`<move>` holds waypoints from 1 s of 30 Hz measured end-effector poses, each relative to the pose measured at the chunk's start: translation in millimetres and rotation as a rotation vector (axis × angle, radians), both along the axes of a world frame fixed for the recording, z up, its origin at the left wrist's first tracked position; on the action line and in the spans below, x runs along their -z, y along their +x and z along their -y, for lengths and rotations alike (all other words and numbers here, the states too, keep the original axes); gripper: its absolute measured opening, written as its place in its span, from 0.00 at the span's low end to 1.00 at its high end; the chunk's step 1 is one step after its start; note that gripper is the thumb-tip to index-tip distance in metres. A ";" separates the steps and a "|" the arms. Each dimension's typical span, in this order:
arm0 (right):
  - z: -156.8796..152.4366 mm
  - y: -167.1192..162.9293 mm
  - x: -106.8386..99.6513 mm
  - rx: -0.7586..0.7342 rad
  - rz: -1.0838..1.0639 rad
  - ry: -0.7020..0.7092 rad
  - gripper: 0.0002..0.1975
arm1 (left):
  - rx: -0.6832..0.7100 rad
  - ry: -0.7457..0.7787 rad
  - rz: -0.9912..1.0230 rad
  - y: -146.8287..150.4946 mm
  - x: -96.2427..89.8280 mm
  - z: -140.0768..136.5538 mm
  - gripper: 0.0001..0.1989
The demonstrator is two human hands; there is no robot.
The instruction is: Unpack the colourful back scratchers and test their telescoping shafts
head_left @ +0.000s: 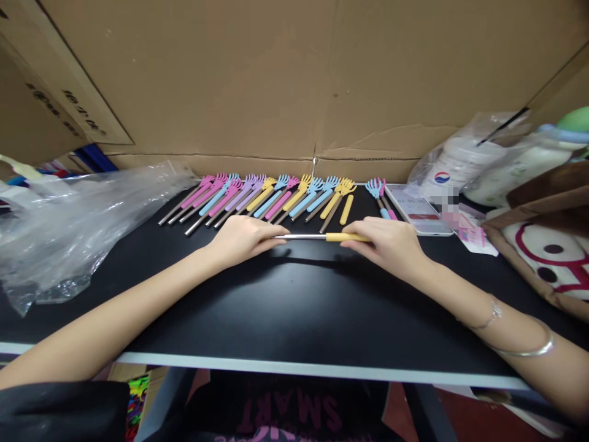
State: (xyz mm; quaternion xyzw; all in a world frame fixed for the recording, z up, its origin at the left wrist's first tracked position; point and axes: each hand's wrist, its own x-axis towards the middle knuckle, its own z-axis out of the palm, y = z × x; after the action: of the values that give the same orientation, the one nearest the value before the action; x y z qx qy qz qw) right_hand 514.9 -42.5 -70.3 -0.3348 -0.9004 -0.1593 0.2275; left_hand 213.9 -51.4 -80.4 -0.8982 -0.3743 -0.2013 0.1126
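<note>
Between my two hands a metal rod point(307, 237) is held level above the black table, with a yellow handle point(335, 237) on its right end. My left hand point(243, 239) pinches the rod's left end, hiding whatever is there. The yellow handle is gripped by my right hand point(386, 242), which covers its far end. Behind them lies a row of hand-shaped back scratchers point(271, 199) in pink, blue, purple and yellow. A loose yellow handle point(346, 210) is at the row's right end. Two more back scratchers point(381, 197), one blue and one pink, lie apart to the right.
A clear plastic bag point(83, 227) covers the table's left side. On the right are a phone point(416, 210), a bagged white tub point(460, 166), a bottle point(529, 162) and a brown cloth item point(552, 245). Cardboard point(230, 73) walls the back; the pale table edge point(276, 366) runs in front.
</note>
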 end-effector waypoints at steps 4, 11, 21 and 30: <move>0.3 -0.2 -0.3 0.013 0.024 -0.026 0.20 | 0.042 0.142 0.015 0.1 -0.6 1.3 0.18; -2.2 0.9 0.6 0.015 0.013 -0.111 0.21 | 0.044 0.362 -0.008 0.3 -2.4 3.7 0.13; 0.4 -7.2 0.0 -0.016 -0.117 -0.650 0.20 | 0.051 0.451 -0.072 4.0 -14.2 9.8 0.14; -1.5 -7.8 4.6 -0.001 -0.110 -0.663 0.20 | 0.035 0.337 -0.085 5.7 -14.5 10.1 0.16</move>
State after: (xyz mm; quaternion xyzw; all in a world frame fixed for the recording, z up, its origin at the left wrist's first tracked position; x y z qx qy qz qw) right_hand 507.2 -41.0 -74.9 -0.3983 -0.8898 0.1608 0.1543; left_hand 219.6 -61.5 -65.9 -0.8807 -0.3144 -0.2248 0.2738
